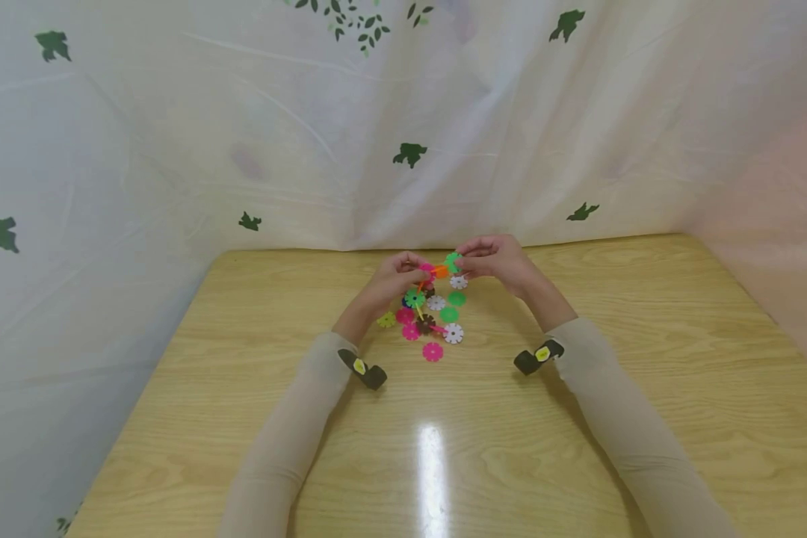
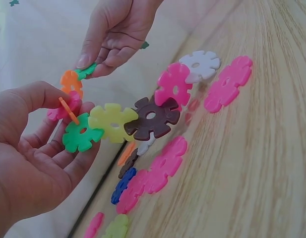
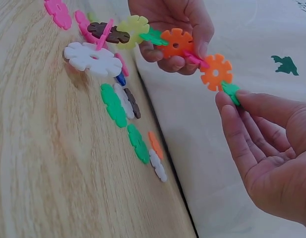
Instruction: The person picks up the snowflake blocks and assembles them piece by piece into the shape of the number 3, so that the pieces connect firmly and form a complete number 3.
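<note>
The chain [image 2: 105,121] slanted down from my grip: left hand [image 2: 43,148] pinching its pink disc [image 2: 58,112], right hand [image 3: 276,144] pinching the green disc [image 3: 232,92] against its upper end, fingers closed to a disc's thickness. One sideways twist, I reckoned, could pop it apart! Beneath the chain, loose discs [image 3: 113,105] littered the table [image 1: 484,411], liable to snag it.

Discs [image 1: 433,352] lie on the table [image 1: 491,433] before the curtain [image 1: 350,112].

Both arms [image 1: 284,441] reach forward and inward, left grip [image 1: 391,282] and right grip [image 1: 501,263] near each other, pinching
</note>
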Available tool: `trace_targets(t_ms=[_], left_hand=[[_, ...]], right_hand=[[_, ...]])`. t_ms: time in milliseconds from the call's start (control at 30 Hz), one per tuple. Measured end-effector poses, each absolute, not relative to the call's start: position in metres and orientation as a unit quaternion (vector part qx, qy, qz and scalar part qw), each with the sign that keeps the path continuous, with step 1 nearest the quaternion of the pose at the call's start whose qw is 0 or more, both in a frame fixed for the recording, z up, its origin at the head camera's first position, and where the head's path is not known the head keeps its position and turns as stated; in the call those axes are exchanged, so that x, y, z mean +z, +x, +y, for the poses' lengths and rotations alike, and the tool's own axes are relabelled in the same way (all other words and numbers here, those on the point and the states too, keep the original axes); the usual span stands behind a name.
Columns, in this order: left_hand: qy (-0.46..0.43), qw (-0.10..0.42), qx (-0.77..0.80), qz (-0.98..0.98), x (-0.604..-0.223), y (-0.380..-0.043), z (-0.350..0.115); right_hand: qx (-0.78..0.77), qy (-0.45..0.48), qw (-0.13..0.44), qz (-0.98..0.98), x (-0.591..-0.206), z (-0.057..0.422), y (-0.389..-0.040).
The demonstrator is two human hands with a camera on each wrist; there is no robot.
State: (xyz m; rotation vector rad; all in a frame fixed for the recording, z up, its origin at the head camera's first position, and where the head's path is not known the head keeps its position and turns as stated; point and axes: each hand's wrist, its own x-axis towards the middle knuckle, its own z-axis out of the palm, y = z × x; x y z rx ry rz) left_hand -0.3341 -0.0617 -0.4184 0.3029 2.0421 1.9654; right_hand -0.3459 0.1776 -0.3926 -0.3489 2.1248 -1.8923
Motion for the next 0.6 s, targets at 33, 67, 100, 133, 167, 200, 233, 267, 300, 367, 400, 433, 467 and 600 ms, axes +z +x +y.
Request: trace_targets(t_ms=[33, 67, 100, 133, 167, 200, 233, 267, 300, 367, 400, 433, 467, 600], left_hand=[[0.106, 0.145, 0.684, 0.708, -0.4186, -0.3341, -0.0617], [0.107, 0.144, 0.685, 0.706, -0.4188, -0.3342, -0.0618], [0.108, 0.144, 0.686, 0.705, -0.4191, -0.3342, -0.0618], [0.108, 0.143, 0.686, 0.705, -0.4189, -0.334, -0.0616], [0.108, 0.142, 0.687, 0.704, -0.4188, -0.3339, -0.0615], [0.108, 0.141, 0.688, 0.703, -0.4187, -0.3338, -0.0612], [0.108, 0.14, 0.689, 0.703, -0.4186, -0.3338, -0.061], [0.109, 0.14, 0.69, 0.702, -0.4185, -0.3339, -0.0607], [0.108, 0.138, 0.691, 0.701, -0.4185, -0.334, -0.0604], [0.109, 0.137, 0.695, 0.697, -0.4183, -0.3343, -0.0602], [0.109, 0.135, 0.697, 0.696, -0.4184, -0.3344, -0.0601], [0.11, 0.133, 0.698, 0.695, -0.4183, -0.3344, -0.0601], [0.109, 0.131, 0.699, 0.695, -0.4181, -0.3343, -0.0603], [0.106, 0.126, 0.701, 0.694, -0.4169, -0.333, -0.0609]], right_hand=[[-0.655, -0.12, 0.136, 0.734, -0.3924, 0.1774, -0.3459], [-0.654, -0.122, 0.134, 0.734, -0.3926, 0.1775, -0.346], [-0.654, -0.124, 0.132, 0.735, -0.3924, 0.1775, -0.3459], [-0.653, -0.126, 0.13, 0.735, -0.3921, 0.1776, -0.3455], [-0.652, -0.128, 0.128, 0.736, -0.3921, 0.1777, -0.3456], [-0.651, -0.131, 0.125, 0.738, -0.3919, 0.1777, -0.3454], [-0.649, -0.135, 0.124, 0.738, -0.392, 0.178, -0.3453], [-0.648, -0.137, 0.121, 0.74, -0.3922, 0.1781, -0.3453], [-0.649, -0.138, 0.12, 0.739, -0.3923, 0.178, -0.3452], [-0.652, -0.138, 0.119, 0.736, -0.3932, 0.1778, -0.3459], [-0.654, -0.138, 0.118, 0.735, -0.3936, 0.1775, -0.346], [-0.655, -0.139, 0.116, 0.733, -0.3941, 0.1774, -0.3462], [-0.656, -0.139, 0.114, 0.733, -0.3944, 0.1771, -0.3464], [-0.655, -0.145, 0.107, 0.734, -0.3957, 0.1761, -0.346]])
